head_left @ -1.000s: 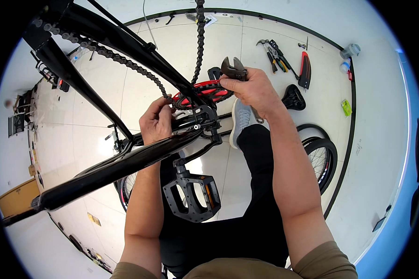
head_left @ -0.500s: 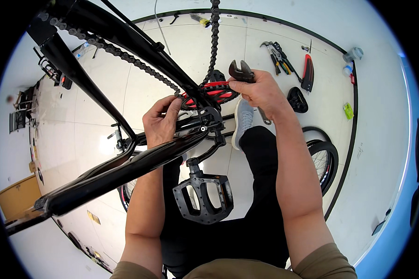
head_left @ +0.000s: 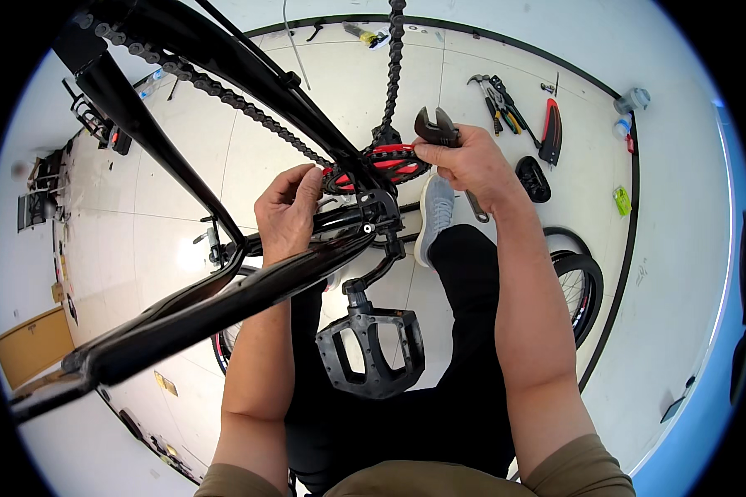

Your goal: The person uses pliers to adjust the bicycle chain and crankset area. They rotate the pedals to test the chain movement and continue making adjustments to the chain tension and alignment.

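Observation:
My left hand (head_left: 288, 207) grips the edge of the red-and-black chainring (head_left: 389, 164), where the bicycle chain (head_left: 257, 114) meets it; its fingertips are partly hidden. The chain also hangs from above onto the chainring. My right hand (head_left: 472, 170) is closed around an adjustable wrench (head_left: 435, 128), jaws upward, with the thumb against the chainring's right side. The black bicycle frame (head_left: 178, 319) crosses over my left forearm, and a crank with a black pedal (head_left: 371, 352) hangs below the bottom bracket, between my forearms.
On the tiled floor lie pliers and a hammer (head_left: 499, 108), a red-and-black part (head_left: 555, 128), a saddle (head_left: 532, 178), a green packet (head_left: 622, 199) and wheels (head_left: 580, 294). Bottles (head_left: 632, 99) stand at the right. My shoe (head_left: 437, 215) is under the chainring.
The chainring, hanging chain, pedal and my right hand with the wrench appear farther right in the view. My left hand has shifted slightly right, still at the chainring.

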`<state>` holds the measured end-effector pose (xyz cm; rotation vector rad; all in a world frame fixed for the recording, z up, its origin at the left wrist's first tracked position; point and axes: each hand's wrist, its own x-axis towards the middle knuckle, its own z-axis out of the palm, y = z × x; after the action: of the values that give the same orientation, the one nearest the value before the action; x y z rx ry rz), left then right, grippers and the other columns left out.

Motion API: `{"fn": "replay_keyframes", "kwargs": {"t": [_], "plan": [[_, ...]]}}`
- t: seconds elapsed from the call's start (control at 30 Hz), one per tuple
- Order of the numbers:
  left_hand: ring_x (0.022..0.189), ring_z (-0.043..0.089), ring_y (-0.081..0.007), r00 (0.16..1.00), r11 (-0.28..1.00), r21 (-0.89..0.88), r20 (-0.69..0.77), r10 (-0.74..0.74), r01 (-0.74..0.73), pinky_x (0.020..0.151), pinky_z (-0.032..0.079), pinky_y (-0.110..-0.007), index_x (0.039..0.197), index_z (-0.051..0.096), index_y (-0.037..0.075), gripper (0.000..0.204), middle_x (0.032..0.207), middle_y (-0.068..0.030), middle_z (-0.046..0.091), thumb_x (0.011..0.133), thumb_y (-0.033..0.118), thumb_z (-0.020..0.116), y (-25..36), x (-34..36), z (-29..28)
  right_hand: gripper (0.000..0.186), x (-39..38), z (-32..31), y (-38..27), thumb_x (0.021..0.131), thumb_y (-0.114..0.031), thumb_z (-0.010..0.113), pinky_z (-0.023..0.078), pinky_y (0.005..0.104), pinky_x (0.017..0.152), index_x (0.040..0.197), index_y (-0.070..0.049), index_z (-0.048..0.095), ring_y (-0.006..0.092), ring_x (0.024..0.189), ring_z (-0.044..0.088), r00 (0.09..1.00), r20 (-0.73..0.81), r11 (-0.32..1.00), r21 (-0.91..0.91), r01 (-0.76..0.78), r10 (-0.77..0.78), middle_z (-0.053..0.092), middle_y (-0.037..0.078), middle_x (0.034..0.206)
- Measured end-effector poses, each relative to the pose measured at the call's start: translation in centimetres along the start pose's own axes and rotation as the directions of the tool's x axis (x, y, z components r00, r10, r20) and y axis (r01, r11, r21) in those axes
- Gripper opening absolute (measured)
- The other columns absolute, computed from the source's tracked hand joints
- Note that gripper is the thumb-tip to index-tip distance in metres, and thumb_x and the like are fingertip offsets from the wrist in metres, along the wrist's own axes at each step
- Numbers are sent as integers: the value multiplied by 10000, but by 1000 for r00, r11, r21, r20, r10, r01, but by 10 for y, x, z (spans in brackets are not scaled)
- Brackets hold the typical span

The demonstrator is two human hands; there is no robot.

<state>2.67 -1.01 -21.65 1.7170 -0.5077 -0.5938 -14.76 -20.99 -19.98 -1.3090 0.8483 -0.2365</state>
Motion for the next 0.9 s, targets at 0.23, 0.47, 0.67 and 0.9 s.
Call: {"fn": "replay_keyframes", "kwargs": {"t": [0.23, 0.47, 0.67, 0.9], "plan": [[927, 652, -140, 996, 976, 215, -78, 44, -26, 833, 527, -270, 1159, 675, -34, 260, 1071, -115, 704, 948, 116, 650, 16, -37, -8, 186, 7, -5, 15, 883, -140, 729, 253, 232, 440, 1003, -2, 696, 51, 548, 443, 1000, 29, 992, 126, -4, 0, 528, -21, 675], [700, 602, -272, 479, 389, 482, 75, 875, -785, 669, 532, -362, 1081, 589, -102, 215, 863, -208, 671, 915, -46, 463, 108, -125, -56, 183, 9, -9, 15, 868, -151, 744, 256, 242, 453, 969, -8, 691, 53, 551, 430, 999, 31, 994, 103, -34, 31, 554, -20, 710], [1227, 551, -390, 454, 492, 365, -189, 871, -790, 1024, 492, -510, 1432, 330, -104, 622, 1312, -349, 512, 1071, 395, 239, 227, -87, -50, 170, 5, -7, 12, 871, -147, 742, 251, 237, 452, 952, -10, 681, 57, 553, 422, 999, 49, 996, 91, -12, 7, 531, -28, 695], [510, 503, -147, 814, 798, 168, 71, 576, -579, 476, 398, -231, 1038, 658, -54, 761, 656, -130, 601, 1035, 586, 245, 252, -77, -44, 160, 4, 0, 19, 878, -151, 738, 240, 238, 439, 955, -22, 679, 56, 532, 408, 1000, -2, 982, 186, -21, 22, 525, -28, 690]]}}
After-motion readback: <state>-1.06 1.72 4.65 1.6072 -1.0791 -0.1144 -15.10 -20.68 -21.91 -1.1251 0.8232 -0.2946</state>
